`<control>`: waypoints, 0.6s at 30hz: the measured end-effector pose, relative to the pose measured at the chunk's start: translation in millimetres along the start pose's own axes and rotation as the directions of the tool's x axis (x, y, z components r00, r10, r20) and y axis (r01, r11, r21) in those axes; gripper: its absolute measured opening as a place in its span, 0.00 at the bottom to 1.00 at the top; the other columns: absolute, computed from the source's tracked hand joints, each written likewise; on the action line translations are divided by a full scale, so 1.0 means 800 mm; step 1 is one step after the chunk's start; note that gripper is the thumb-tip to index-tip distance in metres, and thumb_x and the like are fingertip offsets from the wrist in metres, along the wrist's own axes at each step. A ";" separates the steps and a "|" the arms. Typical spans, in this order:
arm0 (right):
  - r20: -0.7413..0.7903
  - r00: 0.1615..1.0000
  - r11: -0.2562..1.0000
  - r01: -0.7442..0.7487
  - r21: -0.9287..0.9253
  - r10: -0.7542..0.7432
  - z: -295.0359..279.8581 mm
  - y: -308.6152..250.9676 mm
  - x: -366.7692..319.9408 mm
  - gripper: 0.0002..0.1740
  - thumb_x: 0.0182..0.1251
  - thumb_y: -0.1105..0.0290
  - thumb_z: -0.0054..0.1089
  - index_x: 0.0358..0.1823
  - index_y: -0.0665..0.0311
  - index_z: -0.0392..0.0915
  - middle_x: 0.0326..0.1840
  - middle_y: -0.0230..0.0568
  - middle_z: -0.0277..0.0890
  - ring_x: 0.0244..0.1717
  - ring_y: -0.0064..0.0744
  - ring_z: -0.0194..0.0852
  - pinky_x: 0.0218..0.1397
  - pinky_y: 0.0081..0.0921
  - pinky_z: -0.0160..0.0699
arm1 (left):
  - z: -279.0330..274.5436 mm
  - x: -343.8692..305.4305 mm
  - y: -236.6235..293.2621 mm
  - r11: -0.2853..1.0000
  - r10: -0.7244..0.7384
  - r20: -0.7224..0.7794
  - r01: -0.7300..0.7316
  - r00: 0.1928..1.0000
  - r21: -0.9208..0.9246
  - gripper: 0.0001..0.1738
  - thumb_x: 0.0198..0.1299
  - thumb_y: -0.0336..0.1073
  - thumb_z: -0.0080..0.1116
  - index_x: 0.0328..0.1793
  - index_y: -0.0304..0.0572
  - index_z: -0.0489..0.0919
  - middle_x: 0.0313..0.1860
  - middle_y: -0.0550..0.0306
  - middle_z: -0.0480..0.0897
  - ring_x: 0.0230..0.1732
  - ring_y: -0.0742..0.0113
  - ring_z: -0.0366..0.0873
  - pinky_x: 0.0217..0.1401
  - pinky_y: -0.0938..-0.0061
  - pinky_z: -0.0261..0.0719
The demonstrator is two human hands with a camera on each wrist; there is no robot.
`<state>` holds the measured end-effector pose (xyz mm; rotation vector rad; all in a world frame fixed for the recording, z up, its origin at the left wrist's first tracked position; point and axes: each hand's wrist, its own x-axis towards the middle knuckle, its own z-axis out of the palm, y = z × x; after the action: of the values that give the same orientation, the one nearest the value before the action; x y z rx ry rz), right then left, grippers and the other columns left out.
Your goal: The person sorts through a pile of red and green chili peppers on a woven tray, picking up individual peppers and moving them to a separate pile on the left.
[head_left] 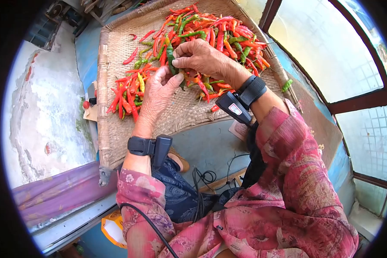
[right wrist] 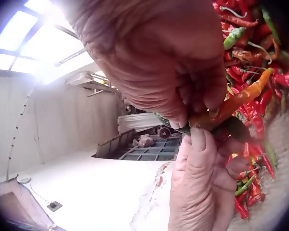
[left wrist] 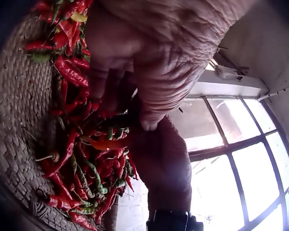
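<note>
My left hand [head_left: 159, 88] and right hand [head_left: 202, 60] meet fingertip to fingertip over a heap of chili peppers [head_left: 219, 36]. A long dark green chili pepper [head_left: 170, 58] is pinched between their thumbs and fingers. In the right wrist view, an orange chili pepper [right wrist: 243, 98] slants out from beside the fingertips, overlapping the right fingers. The left thumb [right wrist: 198, 139] presses from below there. Behind the fingers, part of the green pepper is hidden. The left wrist view shows the left hand [left wrist: 168, 53] above the right hand [left wrist: 161, 166], with the peppers' ends between them.
The heap lies on a large woven tray [head_left: 176, 114] with a raised rim. A smaller pile of red peppers [head_left: 129, 94] sits at its left. Windows [head_left: 327, 43] stand to the right, a peeling wall [head_left: 47, 112] to the left. Cables [head_left: 204, 176] hang near the lap.
</note>
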<state>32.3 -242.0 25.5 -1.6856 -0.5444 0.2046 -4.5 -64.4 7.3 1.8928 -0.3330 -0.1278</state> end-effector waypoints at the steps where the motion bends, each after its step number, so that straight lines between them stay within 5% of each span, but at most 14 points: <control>1: -0.001 1.000 0.999 -0.015 0.045 0.015 0.001 -0.001 0.000 0.09 0.57 0.71 0.59 0.29 0.73 0.76 0.19 0.33 0.73 0.20 0.19 0.69 0.21 0.22 0.69 | -0.003 0.000 -0.002 0.998 -0.046 -0.006 0.045 0.999 -0.048 0.15 0.60 0.42 0.58 0.42 0.38 0.76 0.30 0.66 0.78 0.29 0.79 0.72 0.33 0.82 0.71; 3: -0.016 0.999 0.985 -0.028 0.169 0.031 0.005 -0.004 -0.001 0.09 0.60 0.71 0.58 0.31 0.72 0.76 0.21 0.32 0.74 0.19 0.18 0.68 0.19 0.17 0.68 | -0.005 -0.003 -0.001 0.979 -0.078 -0.044 0.068 0.996 -0.192 0.13 0.61 0.41 0.55 0.44 0.39 0.76 0.30 0.65 0.78 0.26 0.82 0.69 0.29 0.84 0.68; 8: -0.083 0.994 0.983 -0.049 0.174 0.064 0.012 -0.005 0.000 0.09 0.61 0.70 0.58 0.29 0.71 0.76 0.21 0.31 0.72 0.19 0.18 0.68 0.20 0.17 0.69 | -0.043 0.000 0.002 0.977 -0.170 -0.280 0.124 0.945 -0.175 0.13 0.63 0.39 0.53 0.44 0.36 0.76 0.31 0.61 0.80 0.26 0.79 0.73 0.27 0.84 0.72; 12: -0.123 0.989 0.968 -0.052 0.247 0.084 0.017 0.007 0.009 0.11 0.63 0.69 0.56 0.26 0.69 0.75 0.20 0.30 0.71 0.19 0.16 0.67 0.21 0.17 0.69 | -0.090 0.008 -0.026 0.834 -0.246 -0.532 -0.103 0.810 -0.542 0.13 0.62 0.40 0.55 0.43 0.37 0.74 0.34 0.57 0.79 0.27 0.76 0.75 0.28 0.84 0.76; 14: -0.110 0.989 0.967 -0.072 0.245 0.101 0.019 0.008 0.007 0.12 0.63 0.68 0.56 0.25 0.68 0.74 0.19 0.30 0.71 0.18 0.16 0.66 0.21 0.17 0.69 | -0.098 0.000 -0.036 0.835 -0.288 -0.556 -0.079 0.780 -0.545 0.13 0.61 0.39 0.56 0.44 0.37 0.74 0.34 0.57 0.79 0.26 0.76 0.76 0.27 0.84 0.76; 18: -0.071 0.993 0.967 -0.078 0.242 0.097 0.027 0.008 0.008 0.12 0.63 0.66 0.57 0.27 0.67 0.74 0.19 0.28 0.70 0.19 0.15 0.66 0.22 0.16 0.69 | -0.053 -0.015 0.000 0.931 -0.261 -0.328 0.147 0.908 -0.335 0.19 0.58 0.39 0.57 0.53 0.36 0.73 0.35 0.60 0.79 0.29 0.78 0.72 0.26 0.84 0.72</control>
<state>30.3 -220.6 16.5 -1.4768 -0.3680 0.2533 -4.8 -22.3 20.8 1.5974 0.1417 0.0357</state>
